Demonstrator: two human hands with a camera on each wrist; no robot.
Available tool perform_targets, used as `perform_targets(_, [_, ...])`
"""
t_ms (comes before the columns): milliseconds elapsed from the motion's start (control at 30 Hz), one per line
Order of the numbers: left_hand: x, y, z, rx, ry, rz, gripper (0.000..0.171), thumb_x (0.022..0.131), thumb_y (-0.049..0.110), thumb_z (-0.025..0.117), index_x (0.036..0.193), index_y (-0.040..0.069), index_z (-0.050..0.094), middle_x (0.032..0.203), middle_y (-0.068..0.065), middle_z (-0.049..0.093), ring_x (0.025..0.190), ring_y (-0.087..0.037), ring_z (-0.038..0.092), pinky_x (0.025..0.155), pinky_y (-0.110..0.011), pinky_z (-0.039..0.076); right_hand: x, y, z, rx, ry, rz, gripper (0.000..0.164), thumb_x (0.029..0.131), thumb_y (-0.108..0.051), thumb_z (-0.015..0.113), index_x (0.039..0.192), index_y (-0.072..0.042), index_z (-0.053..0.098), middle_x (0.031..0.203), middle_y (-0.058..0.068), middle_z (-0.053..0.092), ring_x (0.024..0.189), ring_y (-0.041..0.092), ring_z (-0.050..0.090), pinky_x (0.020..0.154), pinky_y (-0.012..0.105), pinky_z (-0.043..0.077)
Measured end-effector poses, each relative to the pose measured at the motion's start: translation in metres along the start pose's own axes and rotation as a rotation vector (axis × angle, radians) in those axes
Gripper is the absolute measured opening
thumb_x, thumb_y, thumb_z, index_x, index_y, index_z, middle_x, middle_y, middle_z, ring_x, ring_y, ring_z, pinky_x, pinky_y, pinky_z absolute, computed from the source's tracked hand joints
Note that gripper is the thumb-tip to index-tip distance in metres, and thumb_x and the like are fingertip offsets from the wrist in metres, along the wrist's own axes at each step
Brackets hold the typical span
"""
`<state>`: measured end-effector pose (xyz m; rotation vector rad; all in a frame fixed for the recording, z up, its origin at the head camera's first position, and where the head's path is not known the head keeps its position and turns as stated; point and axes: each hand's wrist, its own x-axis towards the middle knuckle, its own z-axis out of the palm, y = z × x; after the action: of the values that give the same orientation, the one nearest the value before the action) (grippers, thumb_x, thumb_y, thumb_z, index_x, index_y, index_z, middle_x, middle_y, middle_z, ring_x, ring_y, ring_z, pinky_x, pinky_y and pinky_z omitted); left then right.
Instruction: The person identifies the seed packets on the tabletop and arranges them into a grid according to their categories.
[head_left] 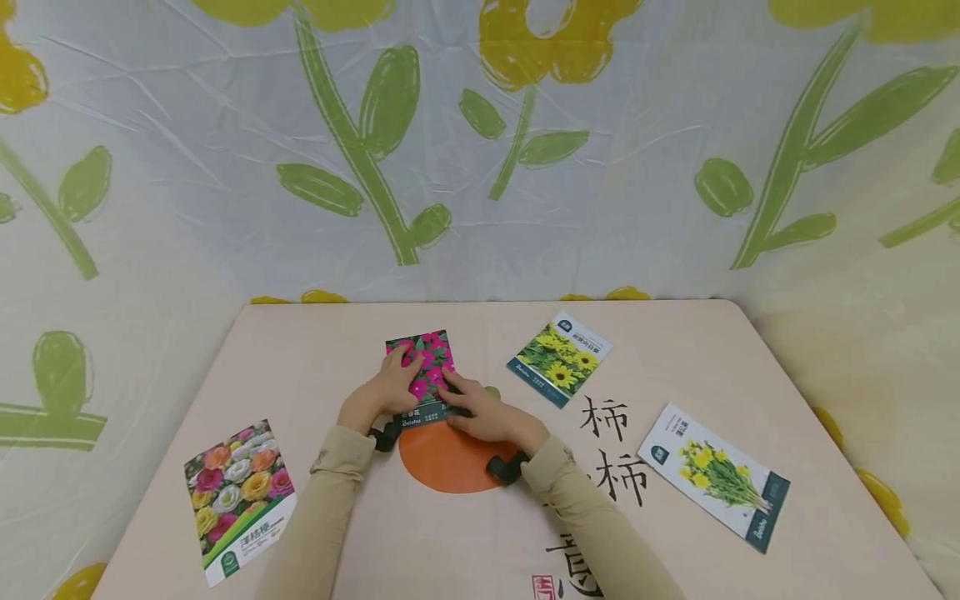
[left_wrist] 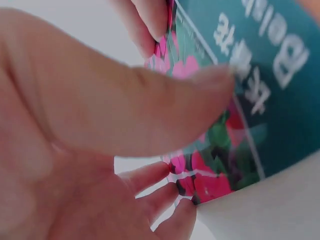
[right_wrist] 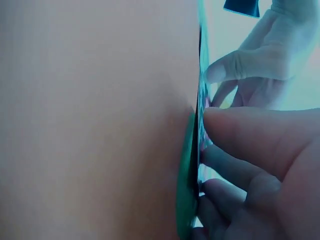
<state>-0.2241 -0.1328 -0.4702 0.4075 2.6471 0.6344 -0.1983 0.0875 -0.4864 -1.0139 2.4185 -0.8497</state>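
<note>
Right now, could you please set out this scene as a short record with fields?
Left hand: touches the magenta-flower packet
Right hand: touches the same packet's right side
Left of the hands: multicolored-flower packet
Right of the hands: yellow-daisy packet; yellow-bouquet packet
Surface: pale table with an orange print
Backdrop: cloth printed with yellow flowers

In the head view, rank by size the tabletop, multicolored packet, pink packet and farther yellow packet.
1. Tabletop
2. Multicolored packet
3. Pink packet and farther yellow packet: look too alike to rank, the pink partly covered.
</note>
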Motion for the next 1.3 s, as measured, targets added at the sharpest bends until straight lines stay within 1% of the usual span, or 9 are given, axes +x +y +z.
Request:
perform_targets(100, [-0.004, 0.003, 0.003, -0.022, 0.015, -0.011, 0.082, 0.077, 0.003, 0.057, 0.155, 0.001, 0.029, 0.162, -0.025, 0.005, 0.149, -0.042, 0.005, 0.113, -0.058, 0.029, -0.003, -0.001, 0.001, -0.023, 0.001, 0.004, 0.056, 0.103, -0.018, 0.053, 0.153, -0.003, 0.032, 0.165, 0.016, 0.009, 0.15, 0.036, 0.01, 0.119, 0.051, 0.019])
perform_targets(233, [-0.01, 0.006, 0.005, -0.029, 0.007, -0.025, 0.081, 0.079, 0.002, 0.058, 0.155, 0.002, 0.028, 0.163, -0.023, 0.004, 0.15, -0.04, 0.003, 0.114, -0.057, 0.028, -0.007, -0.002, 0.004, -0.044, 0.0, 0.012, 0.06, 0.103, -0.023, 0.055, 0.154, -0.005, 0.031, 0.166, 0.014, 0.009, 0.151, 0.034, 0.011, 0.119, 0.05, 0.019])
perform_targets(467, [-0.01, 0.002, 0.009, -0.037, -0.017, 0.039, 0.083, 0.077, 0.003, 0.054, 0.155, -0.001, 0.025, 0.164, -0.023, 0.001, 0.151, -0.039, -0.003, 0.117, -0.057, 0.019, -0.013, -0.002, 0.006, -0.024, 0.001, 0.009, 0.06, 0.103, -0.024, 0.055, 0.155, -0.006, 0.03, 0.166, 0.013, 0.009, 0.151, 0.035, 0.011, 0.119, 0.053, 0.018])
perform_targets(600, [-0.01, -0.002, 0.012, -0.038, -0.04, 0.073, 0.085, 0.081, 0.015, 0.058, 0.155, -0.002, 0.021, 0.163, -0.024, -0.003, 0.15, -0.04, -0.008, 0.118, -0.059, 0.015, -0.015, -0.002, 0.007, -0.017, 0.009, 0.007, 0.06, 0.102, -0.024, 0.055, 0.155, -0.006, 0.031, 0.166, 0.013, 0.011, 0.15, 0.036, 0.012, 0.119, 0.054, 0.019])
perform_targets(667, [-0.01, -0.004, 0.015, -0.036, -0.041, 0.078, 0.087, 0.085, 0.026, 0.062, 0.156, -0.001, 0.019, 0.164, -0.023, -0.006, 0.15, -0.039, -0.01, 0.118, -0.06, 0.014, -0.016, -0.002, 0.008, -0.014, 0.011, 0.008, 0.06, 0.102, -0.024, 0.055, 0.155, -0.006, 0.032, 0.166, 0.012, 0.011, 0.151, 0.035, 0.011, 0.119, 0.054, 0.018])
perform_targets(767, [-0.01, -0.005, 0.02, -0.021, -0.027, 0.079, 0.095, 0.089, 0.042, 0.067, 0.157, -0.001, 0.017, 0.164, -0.022, -0.008, 0.15, -0.039, -0.012, 0.118, -0.059, 0.013, -0.017, -0.002, 0.008, -0.006, 0.02, -0.003, 0.059, 0.103, -0.022, 0.055, 0.154, -0.005, 0.032, 0.165, 0.013, 0.011, 0.15, 0.035, 0.012, 0.118, 0.055, 0.019])
perform_targets(900, [-0.01, -0.002, 0.026, 0.031, 0.013, 0.075, 0.104, 0.087, 0.054, 0.069, 0.156, -0.005, 0.017, 0.163, -0.024, -0.006, 0.15, -0.04, -0.01, 0.119, -0.056, 0.012, -0.018, 0.0, 0.009, 0.002, 0.037, -0.022, 0.058, 0.102, -0.02, 0.055, 0.154, -0.005, 0.033, 0.165, 0.013, 0.013, 0.15, 0.035, 0.013, 0.118, 0.056, 0.02])
perform_targets(1033, [-0.013, 0.004, 0.028, 0.053, 0.047, 0.062, 0.108, 0.086, 0.057, 0.07, 0.154, -0.008, 0.018, 0.163, -0.026, -0.005, 0.15, -0.04, -0.009, 0.12, -0.054, 0.012, -0.018, 0.002, 0.01, -0.003, 0.055, -0.042, 0.058, 0.102, -0.02, 0.056, 0.153, -0.005, 0.035, 0.165, 0.013, 0.013, 0.15, 0.034, 0.013, 0.118, 0.055, 0.02])
perform_targets(1300, [-0.012, 0.008, 0.031, 0.053, 0.076, 0.04, 0.111, 0.083, 0.058, 0.073, 0.154, -0.008, 0.018, 0.163, -0.025, -0.005, 0.15, -0.04, -0.009, 0.12, -0.052, 0.011, -0.017, 0.008, 0.013, -0.003, 0.092, -0.05, 0.055, 0.102, -0.021, 0.056, 0.151, -0.005, 0.039, 0.165, 0.011, 0.017, 0.15, 0.034, 0.017, 0.117, 0.055, 0.022])
